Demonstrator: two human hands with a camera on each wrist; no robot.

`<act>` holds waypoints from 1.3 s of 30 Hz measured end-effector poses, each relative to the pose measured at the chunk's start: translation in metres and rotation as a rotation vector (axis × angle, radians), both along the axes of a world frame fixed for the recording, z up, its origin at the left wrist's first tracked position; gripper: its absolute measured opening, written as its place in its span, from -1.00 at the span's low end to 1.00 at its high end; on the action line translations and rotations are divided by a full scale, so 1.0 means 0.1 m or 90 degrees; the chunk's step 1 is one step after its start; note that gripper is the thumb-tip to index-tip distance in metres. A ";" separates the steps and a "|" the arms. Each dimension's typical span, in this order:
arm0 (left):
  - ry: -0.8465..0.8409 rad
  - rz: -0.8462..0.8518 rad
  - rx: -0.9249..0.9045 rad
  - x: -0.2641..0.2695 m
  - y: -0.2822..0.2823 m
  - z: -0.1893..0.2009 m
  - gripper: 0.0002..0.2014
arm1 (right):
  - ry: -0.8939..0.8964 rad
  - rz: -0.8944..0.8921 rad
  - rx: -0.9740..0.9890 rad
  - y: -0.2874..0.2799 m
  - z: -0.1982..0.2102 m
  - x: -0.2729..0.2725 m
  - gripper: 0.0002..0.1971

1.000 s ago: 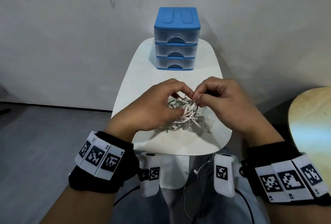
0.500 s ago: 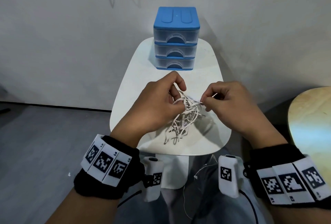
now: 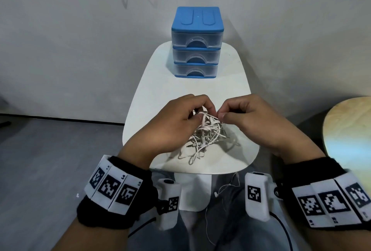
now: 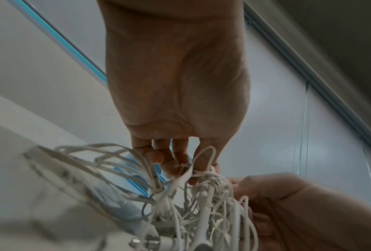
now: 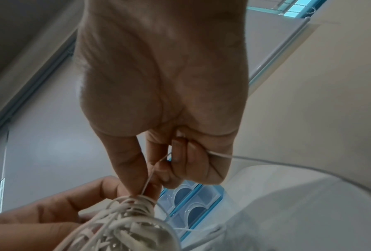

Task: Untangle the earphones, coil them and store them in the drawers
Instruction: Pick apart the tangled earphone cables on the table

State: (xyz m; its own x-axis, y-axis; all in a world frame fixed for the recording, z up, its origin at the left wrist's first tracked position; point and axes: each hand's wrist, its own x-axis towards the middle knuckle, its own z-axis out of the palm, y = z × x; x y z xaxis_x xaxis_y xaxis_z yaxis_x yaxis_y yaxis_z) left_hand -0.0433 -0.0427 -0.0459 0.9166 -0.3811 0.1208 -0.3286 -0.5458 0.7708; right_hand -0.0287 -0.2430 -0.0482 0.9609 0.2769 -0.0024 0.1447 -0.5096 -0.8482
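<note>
A thin white strand is pinched between the thumb and forefinger of the right hand, just above the tangled earphones. The same strand is passed under the curled fingers. The left hand is seen touching the tangle. Behind the tangle, the drawers are seen.

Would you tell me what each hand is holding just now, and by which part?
Both hold the tangled earphones: the left hand grips its upper loops, and the right hand pinches a single thin cord at the top.
</note>
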 end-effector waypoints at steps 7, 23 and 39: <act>0.053 -0.027 0.007 -0.02 -0.01 0.06 -0.76 | 0.089 0.047 0.000 -0.01 0.08 0.01 -0.81; -0.022 -0.110 0.034 -0.02 0.10 -0.01 -0.79 | 0.080 0.071 -0.145 0.13 0.05 0.07 -0.68; -0.045 -0.041 0.035 -0.04 0.13 0.02 -0.96 | 0.077 0.069 -0.088 0.14 0.10 0.02 -0.81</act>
State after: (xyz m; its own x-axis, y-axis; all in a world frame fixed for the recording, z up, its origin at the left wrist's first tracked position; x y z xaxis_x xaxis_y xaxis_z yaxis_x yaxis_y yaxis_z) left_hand -0.0470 -0.0300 -0.0440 0.8801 -0.4468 0.1608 -0.4162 -0.5630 0.7140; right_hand -0.0270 -0.2286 -0.0379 0.9156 0.3682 -0.1612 0.1068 -0.6096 -0.7855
